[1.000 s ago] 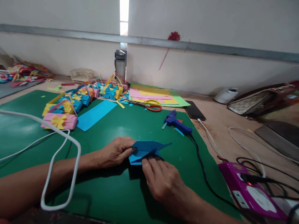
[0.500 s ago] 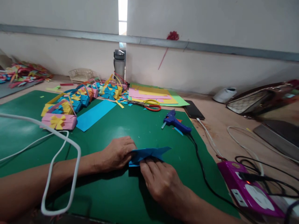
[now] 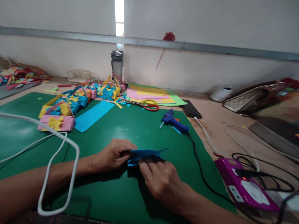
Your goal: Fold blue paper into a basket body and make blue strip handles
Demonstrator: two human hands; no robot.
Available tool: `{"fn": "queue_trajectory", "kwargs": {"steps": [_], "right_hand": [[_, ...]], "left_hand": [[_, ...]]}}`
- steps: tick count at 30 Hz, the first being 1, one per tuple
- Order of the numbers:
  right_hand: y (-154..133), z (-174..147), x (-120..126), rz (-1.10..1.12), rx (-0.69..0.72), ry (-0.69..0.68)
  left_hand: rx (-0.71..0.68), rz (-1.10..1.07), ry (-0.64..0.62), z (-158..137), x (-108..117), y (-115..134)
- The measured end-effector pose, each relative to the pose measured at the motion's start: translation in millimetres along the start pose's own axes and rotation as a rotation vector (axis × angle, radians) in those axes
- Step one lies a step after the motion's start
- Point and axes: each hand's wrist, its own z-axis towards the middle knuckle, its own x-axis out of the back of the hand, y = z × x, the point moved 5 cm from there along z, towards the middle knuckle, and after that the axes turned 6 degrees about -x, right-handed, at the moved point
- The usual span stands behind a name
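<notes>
A folded piece of blue paper (image 3: 146, 153) is held between my two hands, just above the green mat (image 3: 112, 196). My left hand (image 3: 118, 155) pinches its left end, with the fingers closed. My right hand (image 3: 160, 175) grips the near side, its fingers tucked in against the folds; the thumb is hidden. One narrow flap of the paper sticks out at the upper right. Beyond the hands lies a flat blue paper strip (image 3: 94, 115), and a blue glue gun (image 3: 174, 120) rests to the right on the mat.
Small paper baskets with bows (image 3: 56, 123) stand at the left. Scissors (image 3: 149, 105) lie by stacked coloured sheets (image 3: 149, 93). A white cable frame (image 3: 74, 161) crosses above my left forearm. At the right are a phone (image 3: 191, 109) and a purple power strip (image 3: 245, 186) with cords.
The paper's raised right part has folded down, leaving a narrower flap. Both hands keep their hold with little movement. The whole view has shifted slightly.
</notes>
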Motion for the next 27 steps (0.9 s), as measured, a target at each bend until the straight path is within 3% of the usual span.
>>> {"fn": "queue_trajectory", "kwargs": {"steps": [5,15,27], "right_hand": [[5,2,4,0.032,-0.007,0.047],[8,3,11,0.143,0.022,0.132],[12,1,13,0.138,0.014,0.172]], "left_hand": [[0.118,0.016,-0.051,4,1,2],[0.153,-0.17,-0.217,7,6,3],[0.147,-0.233,-0.241,10,11,14]]}}
